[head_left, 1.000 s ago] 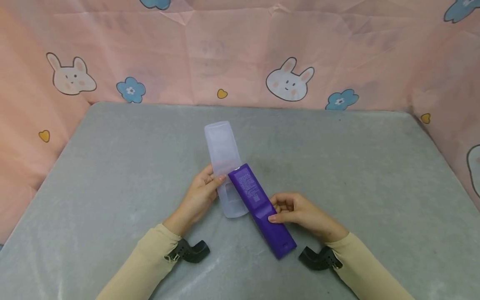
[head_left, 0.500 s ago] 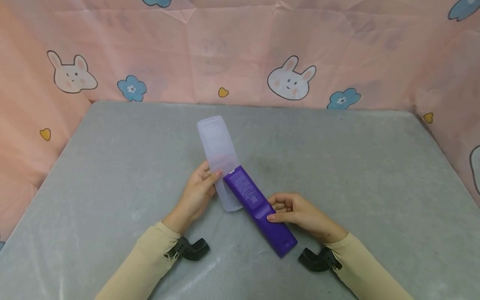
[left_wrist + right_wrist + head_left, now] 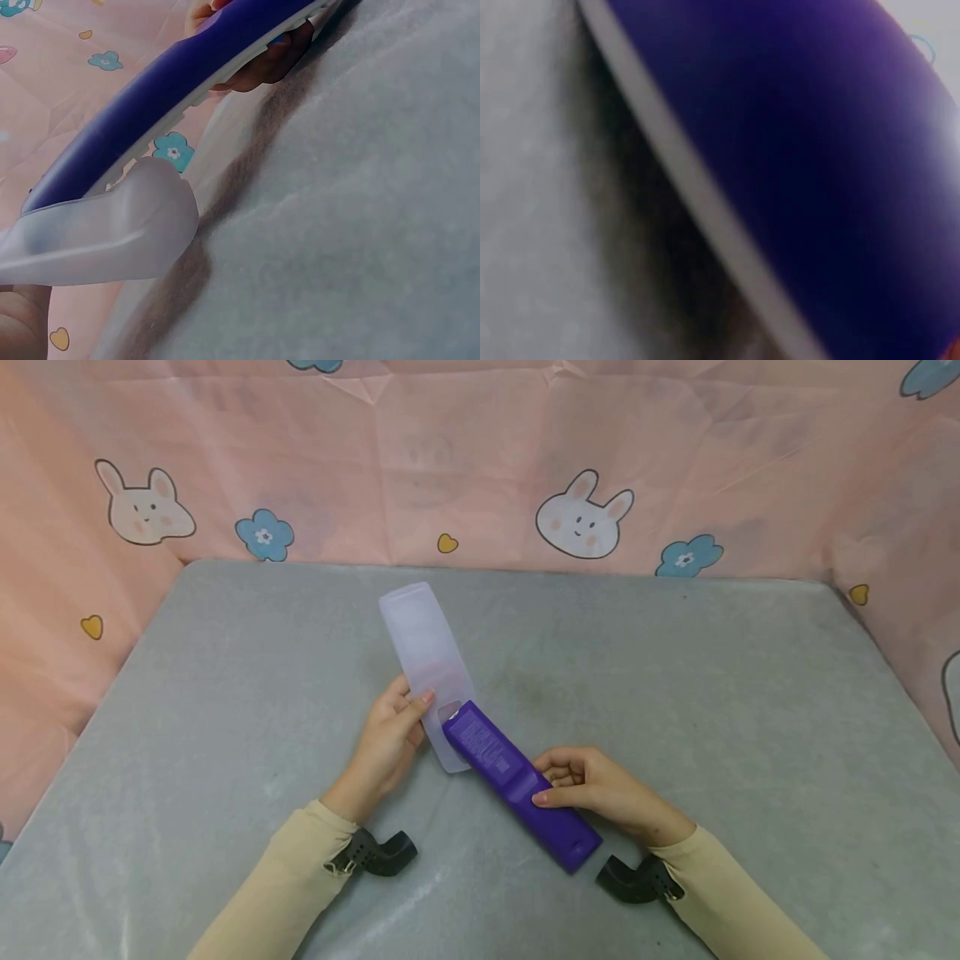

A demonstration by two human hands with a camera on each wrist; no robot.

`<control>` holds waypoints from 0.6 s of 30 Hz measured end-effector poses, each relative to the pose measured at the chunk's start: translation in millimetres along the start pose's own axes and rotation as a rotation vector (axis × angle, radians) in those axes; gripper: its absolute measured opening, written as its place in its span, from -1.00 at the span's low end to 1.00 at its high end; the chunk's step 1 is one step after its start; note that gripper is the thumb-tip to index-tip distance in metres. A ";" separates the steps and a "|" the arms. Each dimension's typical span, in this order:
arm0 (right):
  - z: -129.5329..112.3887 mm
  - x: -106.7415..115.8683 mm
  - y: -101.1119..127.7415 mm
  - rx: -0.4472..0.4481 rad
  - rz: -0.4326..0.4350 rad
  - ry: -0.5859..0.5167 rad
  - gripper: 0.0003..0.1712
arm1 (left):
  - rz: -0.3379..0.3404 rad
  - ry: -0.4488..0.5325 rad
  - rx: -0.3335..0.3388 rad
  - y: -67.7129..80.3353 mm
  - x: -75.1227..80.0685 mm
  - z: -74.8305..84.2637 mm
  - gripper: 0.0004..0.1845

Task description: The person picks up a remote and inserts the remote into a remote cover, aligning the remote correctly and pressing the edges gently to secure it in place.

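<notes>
My left hand (image 3: 386, 739) pinched the near part of the clear silicone sleeve (image 3: 427, 652), thumb on top, fingers curled beneath its left edge. My right hand (image 3: 592, 785) gripped the purple remote (image 3: 517, 781) at mid-length, fingers curled round its right side and a fingertip on its back. The remote lay diagonally, back face up, near the middle of the grey table (image 3: 712, 693); its far end sat just at the sleeve's mouth, touching it, the rest bare and running toward me on the right. The left wrist view showed the sleeve's (image 3: 112, 225) open lip against the remote's (image 3: 172, 82) tip, with the remote raised a little off the cloth. The right wrist view gave only a blurred purple body (image 3: 817, 165) close up. Judgement: the remote was stiff, light and smooth-sided, best held by its long edges at the middle; the sleeve was soft, floppy and likely tacky against plastic, so better taken near the mouth, where it stays open, than at its limp far end. The far end of the sleeve pointed toward the pink rabbit-print curtain (image 3: 480, 460). Black wrist mounts (image 3: 375, 852) sat at my cuffs.
</notes>
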State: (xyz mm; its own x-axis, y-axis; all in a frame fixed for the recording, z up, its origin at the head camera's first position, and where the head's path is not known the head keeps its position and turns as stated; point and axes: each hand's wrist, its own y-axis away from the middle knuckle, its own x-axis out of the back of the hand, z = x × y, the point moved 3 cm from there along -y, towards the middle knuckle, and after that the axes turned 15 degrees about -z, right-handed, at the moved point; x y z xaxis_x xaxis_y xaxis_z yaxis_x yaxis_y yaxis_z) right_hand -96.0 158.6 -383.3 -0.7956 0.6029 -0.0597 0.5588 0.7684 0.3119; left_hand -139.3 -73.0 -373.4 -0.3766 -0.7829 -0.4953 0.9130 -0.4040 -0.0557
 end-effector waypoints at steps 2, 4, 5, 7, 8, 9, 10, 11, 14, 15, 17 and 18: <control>0.3 0.0 -0.1 0.004 -0.004 0.004 -0.63 | -0.001 -0.002 -0.006 0.2 0.5 0.4 -0.59; 0.5 0.1 -0.2 0.011 -0.008 0.008 -0.63 | -0.007 -0.005 -0.012 0.3 0.8 0.5 -0.59; 0.4 0.1 -0.3 0.014 -0.012 0.010 -0.63 | -0.011 -0.007 -0.015 0.3 0.7 0.8 -0.59; 0.4 0.2 -0.4 0.018 -0.018 0.012 -0.63 | -0.018 -0.011 -0.017 0.5 0.7 0.9 -0.59; 0.4 0.2 -0.5 0.020 -0.020 0.015 -0.63 | -0.021 -0.012 -0.017 0.6 0.7 0.9 -0.59; 0.5 0.2 -0.4 0.020 -0.023 0.019 -0.63 | -0.024 -0.014 -0.017 0.5 0.9 0.7 -0.59; 0.5 0.3 -0.4 0.022 -0.025 0.023 -0.63 | -0.028 -0.015 -0.017 0.6 0.9 0.8 -0.59; 0.6 0.2 -0.4 0.021 -0.028 0.025 -0.63 | -0.032 -0.016 -0.018 0.6 0.9 0.8 -0.59; 0.7 0.5 -0.4 0.021 -0.036 0.027 -0.62 | -0.044 -0.016 -0.016 1.0 1.0 0.6 -0.57; 0.9 0.5 -0.4 0.020 -0.038 0.026 -0.62 | -0.050 -0.016 -0.014 1.0 0.9 0.5 -0.57; 1.1 0.7 -0.5 0.021 -0.044 0.025 -0.62 | -0.059 -0.017 -0.010 1.3 0.5 0.6 -0.56; 1.2 0.7 -0.6 0.022 -0.048 0.025 -0.62 | -0.062 -0.018 -0.006 1.6 0.3 0.6 -0.55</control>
State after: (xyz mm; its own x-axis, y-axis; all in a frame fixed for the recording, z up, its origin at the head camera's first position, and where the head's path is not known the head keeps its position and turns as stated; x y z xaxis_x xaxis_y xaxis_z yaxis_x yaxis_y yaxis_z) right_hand -96.6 158.9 -384.6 -0.8269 0.5602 -0.0500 0.5251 0.8008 0.2882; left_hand -138.1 -74.2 -373.1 -0.4356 -0.7645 -0.4751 0.8886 -0.4494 -0.0916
